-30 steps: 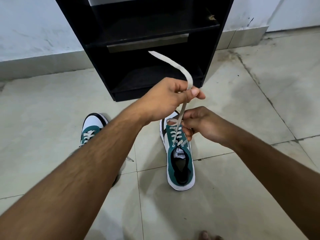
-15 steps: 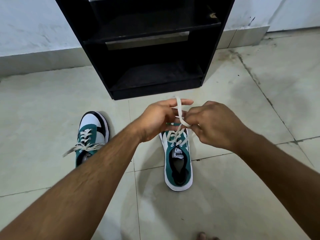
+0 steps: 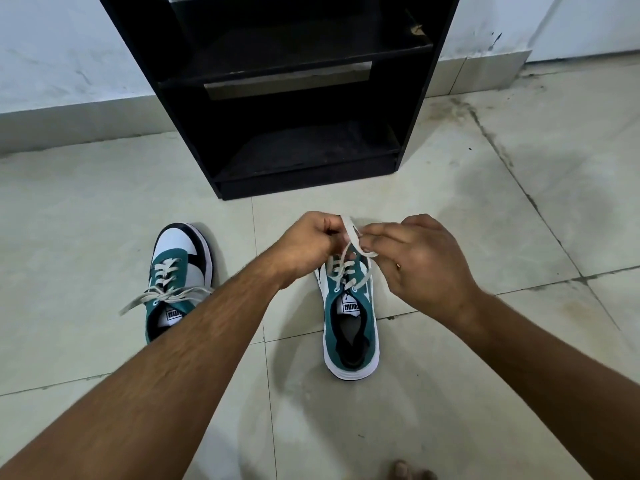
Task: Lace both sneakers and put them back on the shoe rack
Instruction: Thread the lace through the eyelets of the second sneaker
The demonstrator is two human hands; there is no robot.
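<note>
Both hands, left hand (image 3: 308, 242) and right hand (image 3: 419, 258), pinch the lace (image 3: 351, 233) above the right sneaker (image 3: 349, 317), tying it. Next: tighten the knot. The left sneaker (image 3: 173, 282) sits laced near the rack (image 3: 194, 98).

Both hands (image 3: 363, 251) raised close together, fingers (image 3: 372, 237) pinched.
</note>
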